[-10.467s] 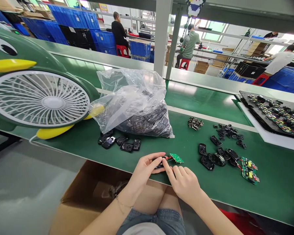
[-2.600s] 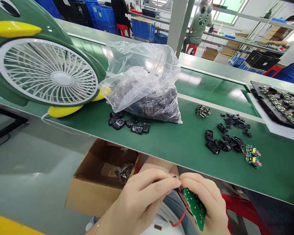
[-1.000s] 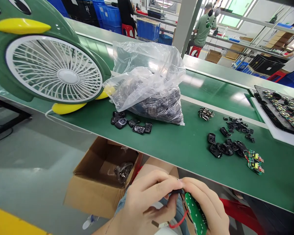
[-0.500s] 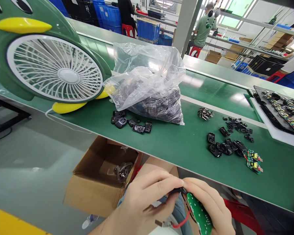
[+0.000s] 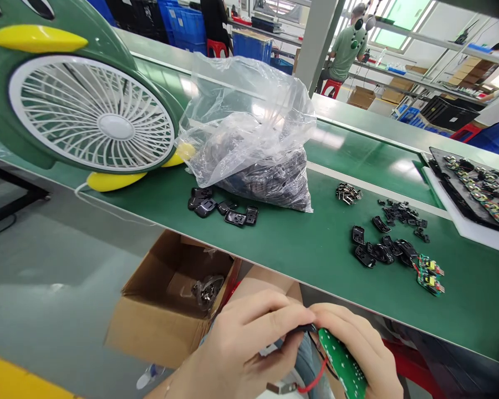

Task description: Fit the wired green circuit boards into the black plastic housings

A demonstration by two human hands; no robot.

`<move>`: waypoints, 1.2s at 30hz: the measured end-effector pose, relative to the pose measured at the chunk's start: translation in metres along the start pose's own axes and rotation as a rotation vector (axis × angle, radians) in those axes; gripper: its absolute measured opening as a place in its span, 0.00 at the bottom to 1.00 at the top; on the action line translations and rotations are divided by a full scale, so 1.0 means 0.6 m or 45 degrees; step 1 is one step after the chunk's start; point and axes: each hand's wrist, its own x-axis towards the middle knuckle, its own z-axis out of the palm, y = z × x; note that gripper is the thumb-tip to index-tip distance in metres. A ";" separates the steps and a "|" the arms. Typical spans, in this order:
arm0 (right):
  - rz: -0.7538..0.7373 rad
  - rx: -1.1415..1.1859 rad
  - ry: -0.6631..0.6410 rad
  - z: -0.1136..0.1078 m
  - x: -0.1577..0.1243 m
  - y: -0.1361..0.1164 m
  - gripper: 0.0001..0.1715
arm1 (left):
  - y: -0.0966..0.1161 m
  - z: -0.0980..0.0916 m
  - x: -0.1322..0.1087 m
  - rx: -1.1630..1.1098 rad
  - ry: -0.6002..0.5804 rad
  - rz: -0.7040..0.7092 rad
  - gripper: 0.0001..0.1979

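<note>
My left hand (image 5: 260, 338) is closed around a small black plastic piece (image 5: 303, 328), mostly covered by the fingers. My right hand (image 5: 360, 346) grips a green circuit board (image 5: 341, 363), its thumb and fingertips meeting the left fingertips at the black piece. From the board a red wire (image 5: 316, 381) and a black wire run out, and a metal terminal (image 5: 283, 388) hangs at the red wire's end below my left hand. Both hands are over my lap, in front of the bench edge.
The green bench (image 5: 295, 244) bears a plastic bag of black parts (image 5: 266, 172), black shells (image 5: 380, 252), metal pins (image 5: 348, 193), small circuit boards (image 5: 431, 274) and a tray of assemblies (image 5: 482, 188). A penguin-shaped fan (image 5: 115, 126) stands left. Below is an open carton (image 5: 149, 327).
The board and the metal terminal have shifted slightly right and down with my hands. The bag's top has puffed up a little. Both grips look the same.
</note>
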 end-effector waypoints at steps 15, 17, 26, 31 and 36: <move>0.707 0.486 -0.533 0.012 0.067 0.034 0.11 | -0.023 0.022 0.009 -0.655 0.211 -1.137 0.09; 0.826 0.587 -0.639 0.012 0.077 0.040 0.12 | -0.022 0.021 0.012 -0.856 0.228 -1.301 0.08; 0.871 0.688 -0.686 0.003 0.084 0.033 0.11 | -0.022 0.015 0.005 -1.057 0.235 -1.337 0.12; 0.907 0.681 -0.737 0.000 0.083 0.028 0.09 | -0.008 0.012 0.010 -1.025 0.246 -1.365 0.09; 0.901 0.641 -0.737 0.002 0.080 0.025 0.08 | -0.009 0.009 0.007 -0.970 0.175 -1.368 0.09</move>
